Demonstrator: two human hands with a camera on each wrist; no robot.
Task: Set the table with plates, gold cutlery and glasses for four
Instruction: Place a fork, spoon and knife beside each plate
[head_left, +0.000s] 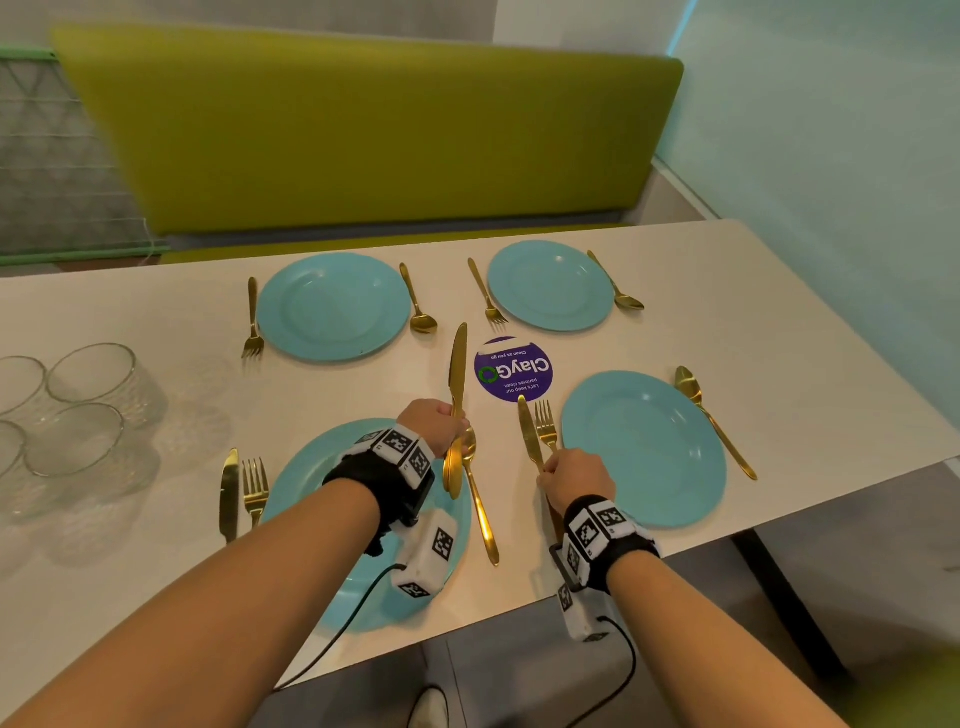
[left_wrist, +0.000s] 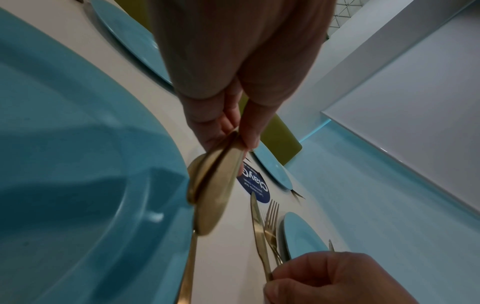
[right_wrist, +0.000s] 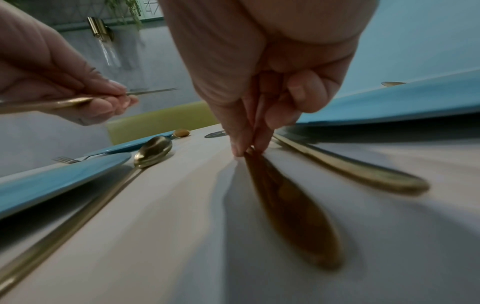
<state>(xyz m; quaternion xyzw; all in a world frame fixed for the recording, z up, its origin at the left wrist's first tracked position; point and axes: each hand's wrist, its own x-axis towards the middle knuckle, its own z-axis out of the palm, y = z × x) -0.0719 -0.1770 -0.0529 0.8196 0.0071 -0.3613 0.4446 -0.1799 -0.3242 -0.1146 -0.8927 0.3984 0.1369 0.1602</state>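
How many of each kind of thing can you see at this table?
Round teal plates: 4
Gold forks: 4
Gold spoons: 4
Gold knives: 3 sure; left hand may hold another
Clear glass tumblers: 4
Round purple sticker: 1
Total: 20

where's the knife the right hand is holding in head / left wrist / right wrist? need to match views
Head: the knife is centre, just left of the near-right plate's fork, blade pointing at the purple sticker.
Left wrist: lower centre, running up from the right hand, blade tip near the sticker.
Right wrist: centre, dark blurred handle running toward the camera from the fingertips.
Shared landmark: the spoon lying right of the near-left plate.
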